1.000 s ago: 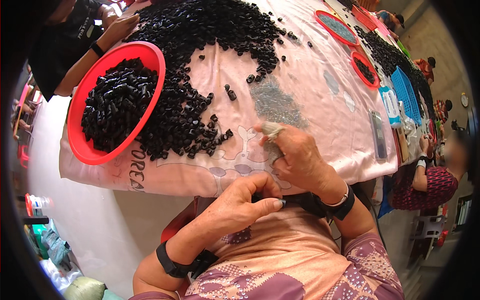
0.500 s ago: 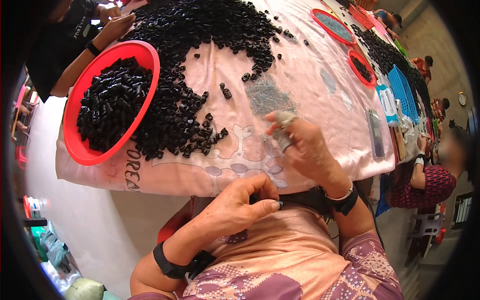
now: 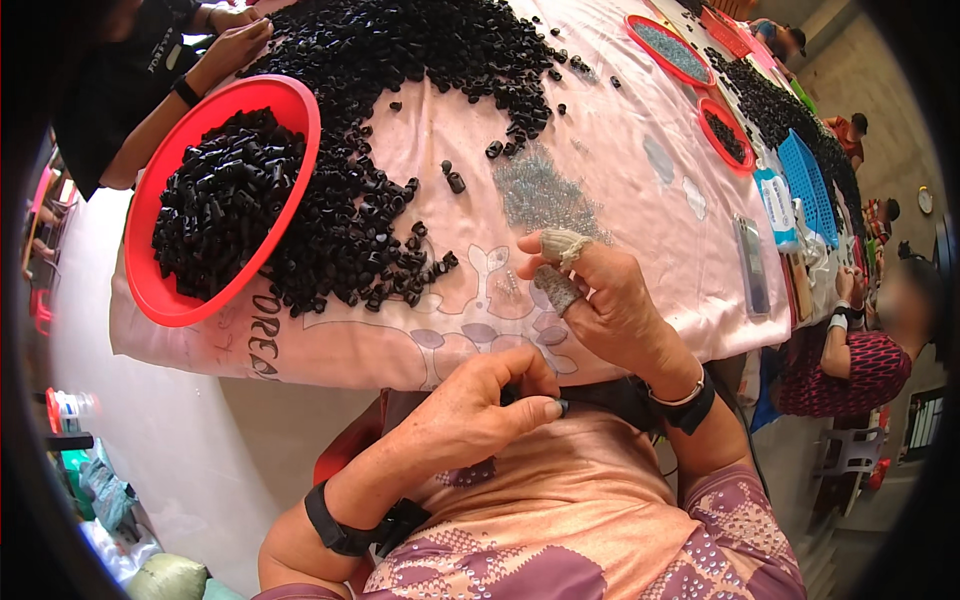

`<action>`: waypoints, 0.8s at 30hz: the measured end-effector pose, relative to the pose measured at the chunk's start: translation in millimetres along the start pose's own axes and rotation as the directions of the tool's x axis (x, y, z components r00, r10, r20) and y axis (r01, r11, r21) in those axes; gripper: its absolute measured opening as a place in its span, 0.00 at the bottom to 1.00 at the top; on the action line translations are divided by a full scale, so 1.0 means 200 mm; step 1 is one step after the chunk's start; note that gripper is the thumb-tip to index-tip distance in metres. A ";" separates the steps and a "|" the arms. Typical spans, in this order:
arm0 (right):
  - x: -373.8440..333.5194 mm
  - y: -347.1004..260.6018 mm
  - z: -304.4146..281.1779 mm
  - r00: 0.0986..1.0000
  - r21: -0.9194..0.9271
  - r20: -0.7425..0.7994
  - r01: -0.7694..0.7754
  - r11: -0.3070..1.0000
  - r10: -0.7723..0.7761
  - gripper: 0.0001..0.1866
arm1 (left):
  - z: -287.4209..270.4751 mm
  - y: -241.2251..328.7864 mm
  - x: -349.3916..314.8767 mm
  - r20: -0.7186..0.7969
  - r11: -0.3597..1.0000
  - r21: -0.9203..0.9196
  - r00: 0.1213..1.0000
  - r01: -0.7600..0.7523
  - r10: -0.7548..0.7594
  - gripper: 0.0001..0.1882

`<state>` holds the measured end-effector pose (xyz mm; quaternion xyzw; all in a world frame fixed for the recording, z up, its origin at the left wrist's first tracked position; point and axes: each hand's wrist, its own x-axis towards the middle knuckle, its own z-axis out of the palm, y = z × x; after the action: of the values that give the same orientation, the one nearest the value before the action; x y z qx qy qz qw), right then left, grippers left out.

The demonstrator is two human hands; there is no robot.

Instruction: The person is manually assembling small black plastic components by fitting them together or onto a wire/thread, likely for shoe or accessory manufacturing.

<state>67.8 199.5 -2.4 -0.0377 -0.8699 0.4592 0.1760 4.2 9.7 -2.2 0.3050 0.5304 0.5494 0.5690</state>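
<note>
Close to my body at the table's front edge, my left hand is closed. A small black piece shows at its thumb tip, and the palm is hidden. Over the cloth, my right hand has its fingers curled and thumb drawn toward them. Pale wraps cover its thumb and one finger; anything between the tips is too small to make out. Just beyond it lies a patch of tiny clear-grey pieces. Two loose black pieces sit left of that patch.
A large heap of small black plastic pieces spreads over the pink cloth. The red basin at left holds black cylinders. Right are smaller red trays, a blue basket and a phone. Other people sit around the table.
My right hand has drawn back slightly from the clear-grey patch, and its wrapped fingers have turned. My left hand has stayed put.
</note>
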 end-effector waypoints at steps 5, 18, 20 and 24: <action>0.03 -0.02 -0.01 0.978 -0.290 0.048 0.206 0.935 -0.201 0.18 | 0.00 -0.01 0.00 -0.005 1.000 -0.012 1.000 0.009 -0.009 0.08; 0.02 0.00 0.00 0.976 -0.586 0.138 0.219 0.780 -0.171 0.10 | 0.00 0.00 0.00 -0.007 1.000 -0.023 1.000 0.016 -0.016 0.08; 0.02 -0.02 0.02 0.966 -0.622 0.149 0.256 0.740 -0.209 0.15 | 0.00 0.00 0.00 -0.006 0.999 -0.032 1.000 0.024 -0.024 0.08; 0.03 0.00 0.04 0.957 -0.624 0.145 0.287 0.727 -0.253 0.15 | -0.01 0.00 0.00 -0.014 1.000 -0.021 1.000 0.009 -0.009 0.08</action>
<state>59.8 195.0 -4.0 0.0429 -0.9739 0.1065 0.1958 3.2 9.0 -3.0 0.2928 0.5301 0.5546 0.5707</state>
